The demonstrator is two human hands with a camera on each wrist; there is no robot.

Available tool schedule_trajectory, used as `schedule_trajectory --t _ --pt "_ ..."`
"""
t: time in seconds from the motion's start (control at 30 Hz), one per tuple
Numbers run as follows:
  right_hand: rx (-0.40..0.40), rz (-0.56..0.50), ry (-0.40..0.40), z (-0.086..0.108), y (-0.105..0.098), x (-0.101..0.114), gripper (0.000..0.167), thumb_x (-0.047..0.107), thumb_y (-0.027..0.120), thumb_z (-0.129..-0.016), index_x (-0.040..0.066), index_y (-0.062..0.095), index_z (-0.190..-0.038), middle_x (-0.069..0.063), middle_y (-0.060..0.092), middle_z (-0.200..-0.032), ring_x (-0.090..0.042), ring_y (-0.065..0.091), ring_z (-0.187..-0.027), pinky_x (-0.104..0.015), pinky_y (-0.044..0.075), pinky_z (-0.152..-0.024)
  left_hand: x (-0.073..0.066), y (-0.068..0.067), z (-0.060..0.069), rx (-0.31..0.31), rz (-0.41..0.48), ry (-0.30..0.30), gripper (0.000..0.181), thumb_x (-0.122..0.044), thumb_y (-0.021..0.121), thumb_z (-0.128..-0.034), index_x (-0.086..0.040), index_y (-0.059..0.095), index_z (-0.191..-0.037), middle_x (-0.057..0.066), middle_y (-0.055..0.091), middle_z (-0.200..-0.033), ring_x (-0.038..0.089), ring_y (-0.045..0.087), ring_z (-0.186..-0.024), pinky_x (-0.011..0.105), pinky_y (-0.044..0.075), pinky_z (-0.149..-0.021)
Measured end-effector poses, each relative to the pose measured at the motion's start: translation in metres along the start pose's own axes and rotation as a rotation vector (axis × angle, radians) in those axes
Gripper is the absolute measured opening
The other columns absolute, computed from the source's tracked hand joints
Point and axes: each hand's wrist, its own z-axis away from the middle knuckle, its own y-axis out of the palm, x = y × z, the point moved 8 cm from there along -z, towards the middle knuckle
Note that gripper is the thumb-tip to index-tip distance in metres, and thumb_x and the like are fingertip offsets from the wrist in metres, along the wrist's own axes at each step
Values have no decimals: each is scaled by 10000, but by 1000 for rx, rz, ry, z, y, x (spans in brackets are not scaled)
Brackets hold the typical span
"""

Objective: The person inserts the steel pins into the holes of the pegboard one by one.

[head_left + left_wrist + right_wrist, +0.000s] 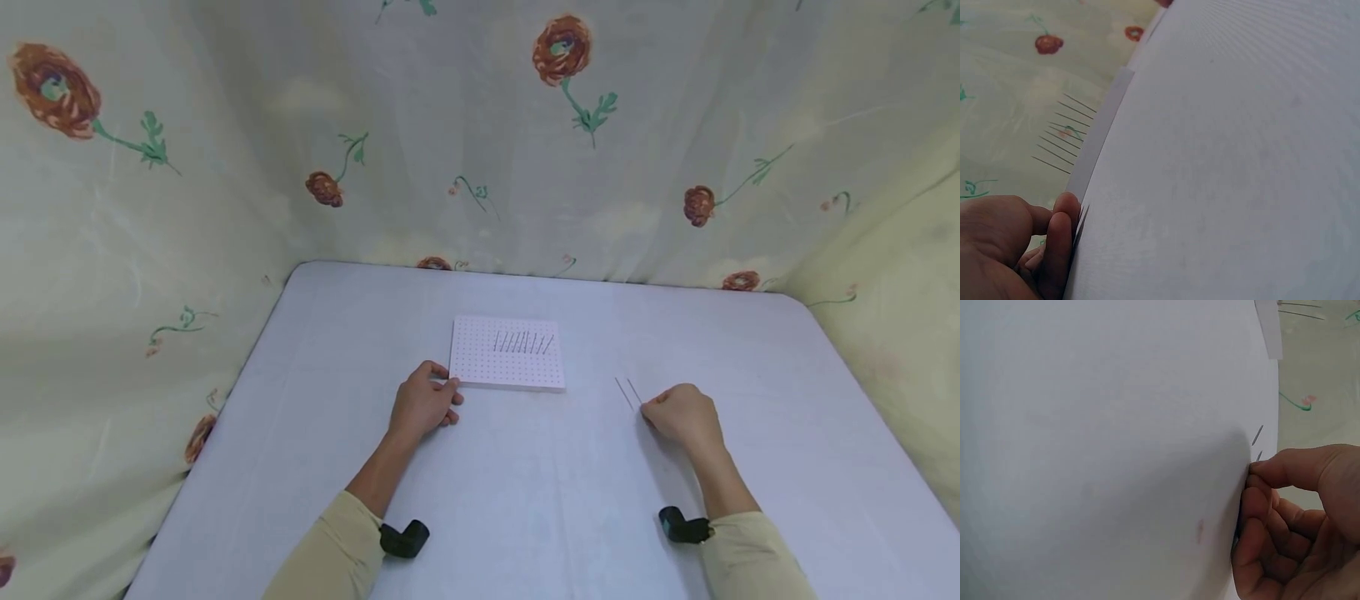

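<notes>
A white perforated board (pixel 472 358) lies flat on the table, with several thin dark pins (pixel 527 342) standing in a row in its holes. My left hand (pixel 425 402) grips the board's near left corner, thumb at the front edge and index finger along the side. To the right of the board, my right hand (pixel 684 414) pinches the near end of a thin dark pin (pixel 633 390) at the tabletop between thumb and index finger. Its other fingers (pixel 1254 550) are curled under. Just left of that, a second loose pin (pixel 623 392) lies on the table.
A white-covered table (pixel 360 325) with rounded far corners spreads around the board. Floral curtain (pixel 450 125) hangs behind it and along both sides. Black wrist-worn devices (pixel 405 540) sit near both sleeves, just above the tabletop.
</notes>
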Motion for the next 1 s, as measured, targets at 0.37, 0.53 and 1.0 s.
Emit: schedule_trajectory --t 0.37,0.53,1.0 --pt "36 3 19 -4 3 5 292 211 659 -838 -63 740 -898 -245 726 -902 -278 619 -730 -297 446 -554 -1 -2 1 1 4 -2 242 -205 612 -1020 -81 555 -1220 57 743 -795 141 670 -531 207 545 -508" --pt "48 28 5 -6 3 10 325 216 656 -843 -86 738 -929 -273 727 -933 -290 631 -734 -324 481 -567 -2 -2 0 3 8 -5 242 -217 614 -1020 -89 556 -1217 53 742 -789 138 666 -524 204 544 -508" --pt "76 31 -47 -4 8 6 268 252 577 -901 30 649 -769 -129 633 -777 -249 559 -720 -294 410 -569 -1 -1 2 1 17 -2 251 -207 611 -1021 -69 560 -1224 55 738 -776 139 666 -524 210 549 -507"
